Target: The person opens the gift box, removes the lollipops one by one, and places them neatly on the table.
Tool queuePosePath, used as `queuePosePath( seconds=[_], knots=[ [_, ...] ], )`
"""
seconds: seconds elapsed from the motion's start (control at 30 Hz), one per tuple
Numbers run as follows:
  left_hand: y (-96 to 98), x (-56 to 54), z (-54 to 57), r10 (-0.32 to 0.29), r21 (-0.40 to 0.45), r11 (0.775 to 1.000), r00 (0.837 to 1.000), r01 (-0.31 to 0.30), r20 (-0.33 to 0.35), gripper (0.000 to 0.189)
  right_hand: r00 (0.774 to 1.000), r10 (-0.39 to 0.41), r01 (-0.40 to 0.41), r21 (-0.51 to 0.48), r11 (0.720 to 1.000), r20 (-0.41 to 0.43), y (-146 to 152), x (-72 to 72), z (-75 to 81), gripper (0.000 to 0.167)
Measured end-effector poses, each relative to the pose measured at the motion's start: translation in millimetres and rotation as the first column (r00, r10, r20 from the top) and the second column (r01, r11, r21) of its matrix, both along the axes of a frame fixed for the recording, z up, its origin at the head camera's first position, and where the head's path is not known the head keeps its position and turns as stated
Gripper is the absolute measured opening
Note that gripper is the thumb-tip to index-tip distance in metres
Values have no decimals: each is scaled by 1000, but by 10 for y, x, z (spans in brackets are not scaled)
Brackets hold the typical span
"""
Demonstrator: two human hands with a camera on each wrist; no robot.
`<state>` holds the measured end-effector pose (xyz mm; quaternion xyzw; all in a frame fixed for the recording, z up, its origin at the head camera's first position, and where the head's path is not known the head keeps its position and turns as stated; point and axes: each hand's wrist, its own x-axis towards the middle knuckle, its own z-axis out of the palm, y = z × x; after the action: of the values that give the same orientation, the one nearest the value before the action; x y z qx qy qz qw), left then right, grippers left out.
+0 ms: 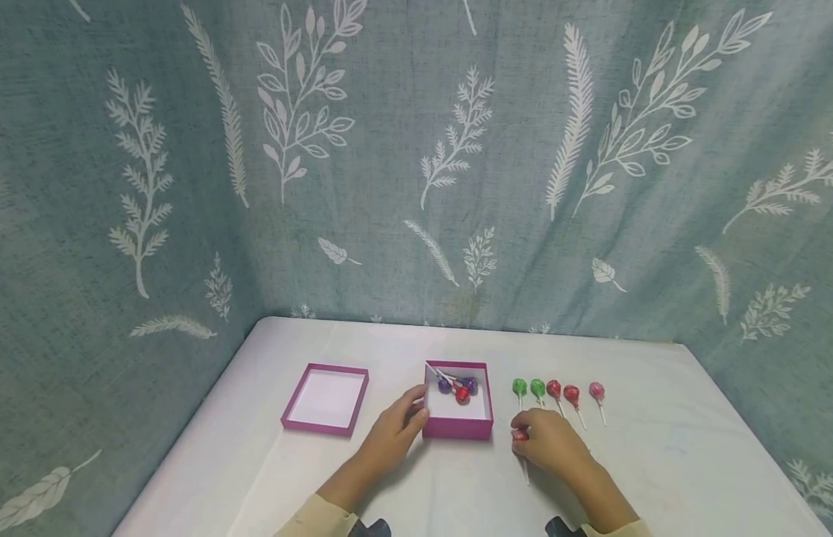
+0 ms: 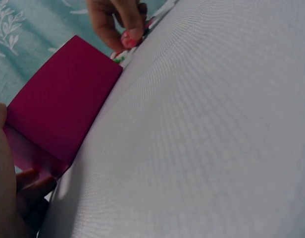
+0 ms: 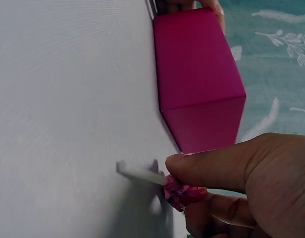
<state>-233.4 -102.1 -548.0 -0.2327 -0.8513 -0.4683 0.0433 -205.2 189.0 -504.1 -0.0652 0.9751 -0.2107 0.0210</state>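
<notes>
An open magenta box (image 1: 459,428) with a white inside stands mid-table. Two purple lollipops (image 1: 471,385) and a red lollipop (image 1: 462,394) lie in it, sticks toward the back left corner. My left hand (image 1: 393,425) holds the box's left side, with a fingertip at the rim and other fingers low against the outer wall (image 2: 36,153). To the right of the box, my right hand (image 1: 549,441) pinches a red-wrapped lollipop (image 3: 179,192) by its head between thumb and fingers. Its white stick (image 3: 142,173) points toward the front edge, just over the table.
Behind the right hand lies a row of lollipops: two green (image 1: 538,387), two red (image 1: 572,393) and one pink (image 1: 596,391). A magenta-rimmed lid (image 1: 317,427), white inside, lies left of the box. The white table (image 1: 658,462) meets a leaf-patterned curtain (image 1: 389,224) behind and at the sides.
</notes>
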Motion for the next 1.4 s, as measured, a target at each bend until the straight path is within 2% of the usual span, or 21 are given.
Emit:
queuePosePath(
  seconds=[0.2, 0.33, 0.47, 0.6, 0.67, 0.73, 0.8, 0.9, 0.97, 1.1, 1.17, 1.3, 1.4],
  knots=[
    [-12, 9, 11, 2, 9, 1000, 1000, -2, 17, 53, 1000, -3, 3, 0, 1000, 18, 66, 40, 84, 18],
    [-17, 16, 17, -5, 21, 1000, 1000, 5, 23, 52, 1000, -22, 22, -29, 999, -11, 122, 11, 205, 18],
    [-15, 11, 16, -3, 23, 1000, 1000, 2, 26, 51, 996, -37, 31, -72, 997, -78, 204, -55, 355, 19],
    [-8, -2, 3, 0, 19, 1000, 1000, -1, 22, 52, 987, -19, 5, -89, 996, -159, 283, -124, 502, 17],
    [-1, -7, -9, 3, 11, 1000, 1000, -3, 14, 52, 987, -13, -1, -85, 996, -162, 318, -146, 549, 17],
    [6, -10, -18, 7, 7, 1000, 1000, -7, 9, 51, 993, 12, -19, -65, 998, -118, 350, -160, 565, 18],
    [13, -8, -16, 7, 5, 1000, 1000, -7, 8, 51, 998, 47, -49, -50, 998, -37, 385, -158, 551, 18],
    [18, -3, 0, 7, 2, 1000, 1000, -7, 10, 51, 993, 96, -95, -26, 995, 74, 443, -142, 482, 20],
    [16, 0, 24, 5, -4, 1000, 1000, -5, 17, 51, 988, 99, -99, -5, 995, 117, 476, -124, 422, 20],
    [3, -3, 62, 7, -11, 1000, 1000, -6, 28, 53, 991, 62, -70, 68, 995, 122, 494, -113, 335, 14],
    [0, -9, 65, 8, -10, 1000, 999, -8, 35, 54, 991, 26, -41, 110, 993, 128, 477, -117, 323, 17],
    [4, -3, 45, 1, 5, 1000, 1000, -1, 25, 52, 976, -63, 27, 170, 985, 208, 427, -122, 327, 27],
    [12, 5, 27, -5, 12, 1000, 1000, 5, 9, 48, 968, -79, 36, 181, 983, 237, 408, -106, 342, 31]
  ],
)
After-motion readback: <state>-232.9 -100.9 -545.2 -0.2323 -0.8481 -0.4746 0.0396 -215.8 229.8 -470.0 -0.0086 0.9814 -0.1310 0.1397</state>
